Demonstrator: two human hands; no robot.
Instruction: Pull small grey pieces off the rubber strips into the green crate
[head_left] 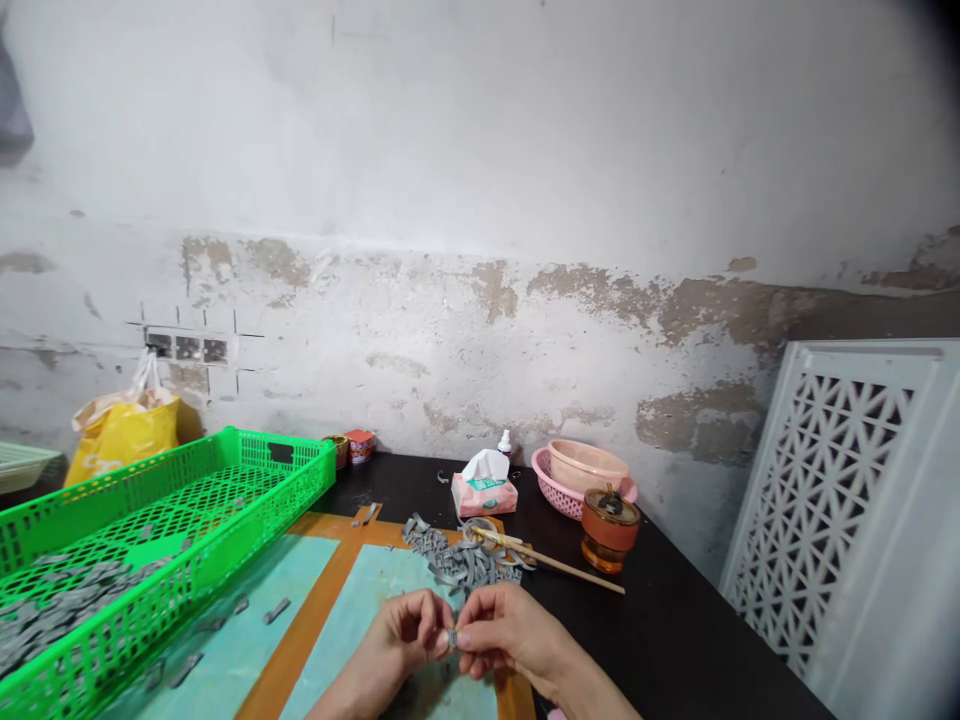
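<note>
My left hand (pixel 401 640) and my right hand (pixel 502 630) meet low in the view, their fingertips pinching a small grey piece (pixel 451 637) between them. Just beyond my hands lies a heap of grey strips (pixel 457 558), close to but apart from my fingers. A small metal ring tool with a long wooden stick (pixel 544 555) rests on the heap's right side. Several loose grey pieces (pixel 276 610) lie on the teal mat (pixel 232 640) to my left. More grey pieces fill the bright green plastic basket (pixel 247 490).
A black table (pixel 660 620) carries a tissue box (pixel 484 495), a pink basket holding a peach bowl (pixel 577 480), and an amber glass jar (pixel 610 530). A yellow bag (pixel 127 440) stands behind the green basket. A white lattice panel (pixel 832 510) leans at the right against a stained wall (pixel 480 330).
</note>
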